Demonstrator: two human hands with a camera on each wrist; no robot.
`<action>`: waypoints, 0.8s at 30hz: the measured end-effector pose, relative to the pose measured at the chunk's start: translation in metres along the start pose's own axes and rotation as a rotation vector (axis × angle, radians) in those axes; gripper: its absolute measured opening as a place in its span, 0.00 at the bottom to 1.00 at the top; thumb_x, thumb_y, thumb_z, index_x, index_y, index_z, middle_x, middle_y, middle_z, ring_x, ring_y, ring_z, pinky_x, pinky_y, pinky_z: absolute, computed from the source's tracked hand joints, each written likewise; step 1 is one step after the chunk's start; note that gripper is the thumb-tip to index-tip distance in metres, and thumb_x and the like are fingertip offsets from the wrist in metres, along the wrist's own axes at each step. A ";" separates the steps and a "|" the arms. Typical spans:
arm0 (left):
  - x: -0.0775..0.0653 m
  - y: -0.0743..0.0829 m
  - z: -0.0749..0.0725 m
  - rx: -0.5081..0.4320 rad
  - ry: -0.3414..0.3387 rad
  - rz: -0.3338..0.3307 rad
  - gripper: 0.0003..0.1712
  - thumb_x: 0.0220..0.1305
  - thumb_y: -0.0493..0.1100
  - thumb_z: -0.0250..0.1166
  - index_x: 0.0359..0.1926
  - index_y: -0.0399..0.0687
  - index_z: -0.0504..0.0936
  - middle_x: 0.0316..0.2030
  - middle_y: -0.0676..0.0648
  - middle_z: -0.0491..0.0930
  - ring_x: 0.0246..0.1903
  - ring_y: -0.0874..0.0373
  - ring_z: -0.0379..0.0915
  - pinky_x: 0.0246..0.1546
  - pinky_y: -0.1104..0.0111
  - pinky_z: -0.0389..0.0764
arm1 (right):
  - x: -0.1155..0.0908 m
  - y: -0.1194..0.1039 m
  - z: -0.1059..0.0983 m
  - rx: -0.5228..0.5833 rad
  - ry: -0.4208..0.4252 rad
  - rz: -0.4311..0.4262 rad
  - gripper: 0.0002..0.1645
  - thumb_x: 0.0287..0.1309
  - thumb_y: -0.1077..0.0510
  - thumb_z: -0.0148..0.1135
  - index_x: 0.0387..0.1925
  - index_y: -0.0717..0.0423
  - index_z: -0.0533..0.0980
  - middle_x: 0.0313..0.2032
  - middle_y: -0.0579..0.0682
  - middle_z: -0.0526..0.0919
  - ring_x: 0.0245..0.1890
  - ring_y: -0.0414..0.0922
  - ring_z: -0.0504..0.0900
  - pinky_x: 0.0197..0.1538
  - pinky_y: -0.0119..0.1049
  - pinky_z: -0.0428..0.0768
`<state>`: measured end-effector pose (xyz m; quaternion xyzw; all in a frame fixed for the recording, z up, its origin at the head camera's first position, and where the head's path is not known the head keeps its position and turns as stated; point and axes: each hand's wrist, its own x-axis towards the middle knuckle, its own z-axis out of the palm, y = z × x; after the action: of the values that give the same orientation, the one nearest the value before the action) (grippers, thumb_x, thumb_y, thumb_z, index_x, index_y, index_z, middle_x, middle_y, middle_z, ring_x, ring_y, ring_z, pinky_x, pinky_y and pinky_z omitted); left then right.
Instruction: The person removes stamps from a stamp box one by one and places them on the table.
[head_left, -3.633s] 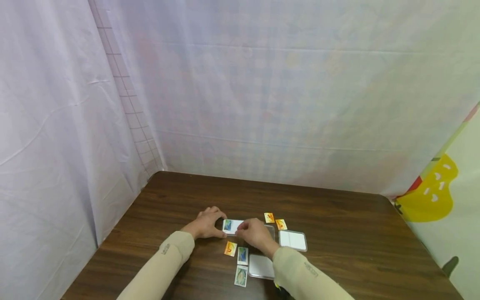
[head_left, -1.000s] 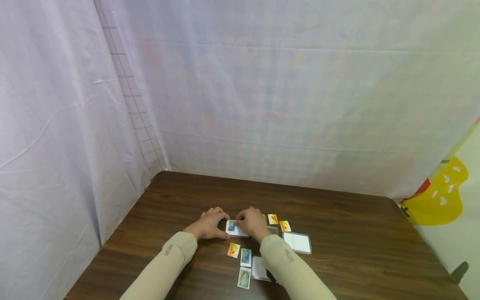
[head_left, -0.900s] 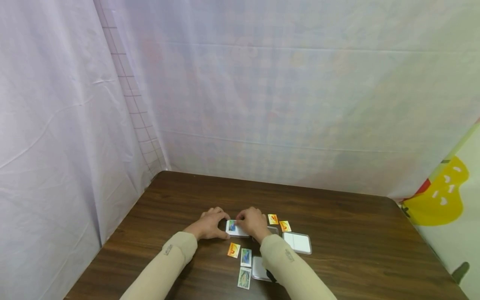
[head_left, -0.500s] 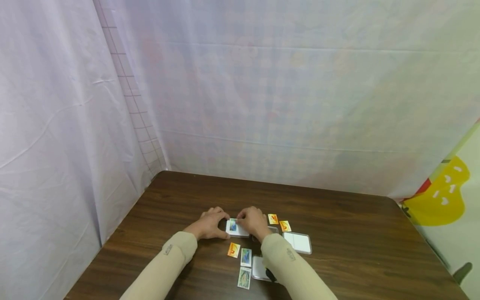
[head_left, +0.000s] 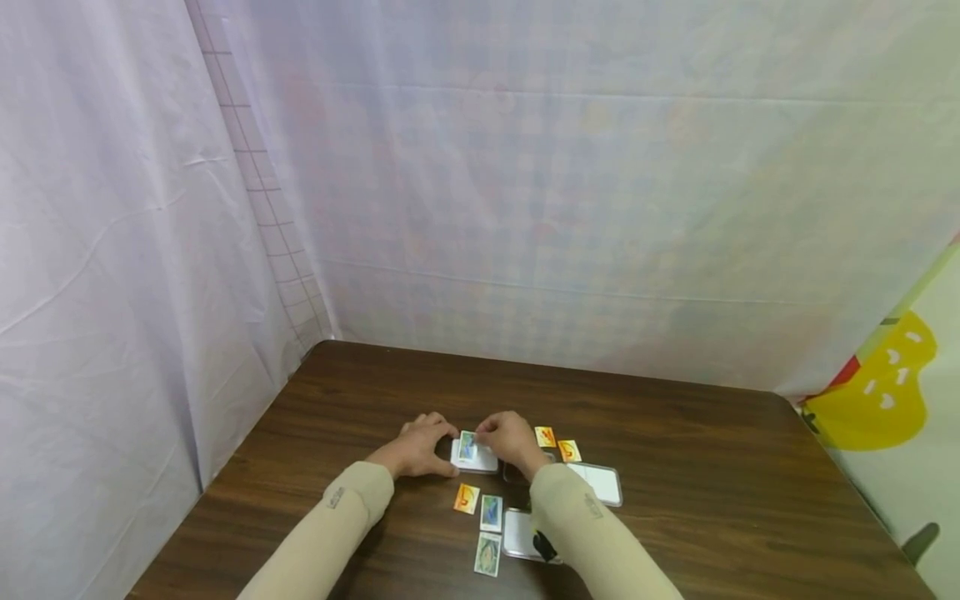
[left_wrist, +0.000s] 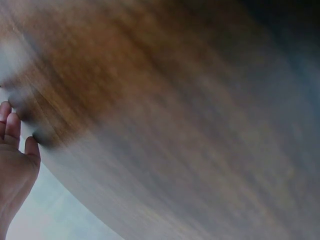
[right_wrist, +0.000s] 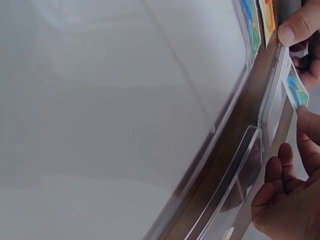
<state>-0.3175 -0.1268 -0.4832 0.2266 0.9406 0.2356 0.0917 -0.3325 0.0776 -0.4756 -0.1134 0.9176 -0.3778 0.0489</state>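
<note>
My right hand (head_left: pixel 512 440) pinches a small blue-green postage stamp (head_left: pixel 467 446) at its right edge. In the right wrist view the same stamp (right_wrist: pixel 296 90) is tilted above a thin white-backed case. That case (head_left: pixel 483 463) lies flat, and my left hand (head_left: pixel 417 447) holds its left end between thumb and forefinger. The right wrist view shows the left thumb (right_wrist: pixel 295 31) against the case's edge. Beside the case, partly under my right hand, is a clear lid (right_wrist: pixel 235 192). In the left wrist view only part of the left hand (left_wrist: pixel 17 165) appears.
Nearer the body lie an orange stamp (head_left: pixel 466 498), a blue stamp (head_left: pixel 491 512) and a green stamp (head_left: pixel 487 554). A second case (head_left: pixel 519 533) sits partly under the right sleeve. Two orange stamps (head_left: pixel 545 437) and another white-backed case (head_left: pixel 603 483) are to the right on the brown table (head_left: pixel 675 433).
The right hand has brought the blue-green stamp slightly up and away from the body, so it now overlaps the case's far edge at a tilt. The left hand stays put.
</note>
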 end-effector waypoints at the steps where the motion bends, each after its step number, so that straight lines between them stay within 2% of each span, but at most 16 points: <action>1: 0.000 0.000 0.000 0.000 -0.002 -0.002 0.34 0.55 0.55 0.74 0.60 0.48 0.76 0.56 0.48 0.70 0.60 0.47 0.62 0.63 0.49 0.59 | 0.000 0.000 0.000 0.013 -0.003 0.007 0.05 0.58 0.57 0.70 0.31 0.54 0.85 0.32 0.46 0.84 0.31 0.43 0.76 0.36 0.37 0.74; 10: -0.002 0.002 -0.002 0.001 0.009 0.014 0.33 0.54 0.54 0.75 0.58 0.46 0.77 0.54 0.46 0.70 0.59 0.46 0.63 0.62 0.49 0.60 | -0.003 0.003 -0.007 0.107 -0.018 0.003 0.05 0.57 0.57 0.70 0.30 0.55 0.85 0.31 0.46 0.84 0.32 0.43 0.77 0.38 0.37 0.74; 19: -0.002 0.002 -0.002 0.000 0.010 0.002 0.33 0.54 0.54 0.75 0.58 0.47 0.77 0.56 0.45 0.70 0.60 0.45 0.62 0.62 0.49 0.60 | -0.008 0.005 -0.013 0.185 -0.013 0.019 0.04 0.57 0.58 0.71 0.31 0.56 0.86 0.33 0.46 0.85 0.36 0.43 0.78 0.46 0.43 0.76; 24: -0.001 0.001 -0.002 -0.002 0.007 -0.002 0.32 0.55 0.54 0.75 0.58 0.48 0.77 0.57 0.45 0.70 0.60 0.45 0.62 0.63 0.49 0.59 | -0.012 0.005 -0.017 0.211 -0.007 0.038 0.05 0.57 0.58 0.71 0.32 0.56 0.86 0.34 0.47 0.85 0.36 0.43 0.78 0.44 0.40 0.76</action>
<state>-0.3162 -0.1273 -0.4812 0.2249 0.9409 0.2373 0.0887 -0.3250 0.0954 -0.4670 -0.0913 0.8746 -0.4709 0.0709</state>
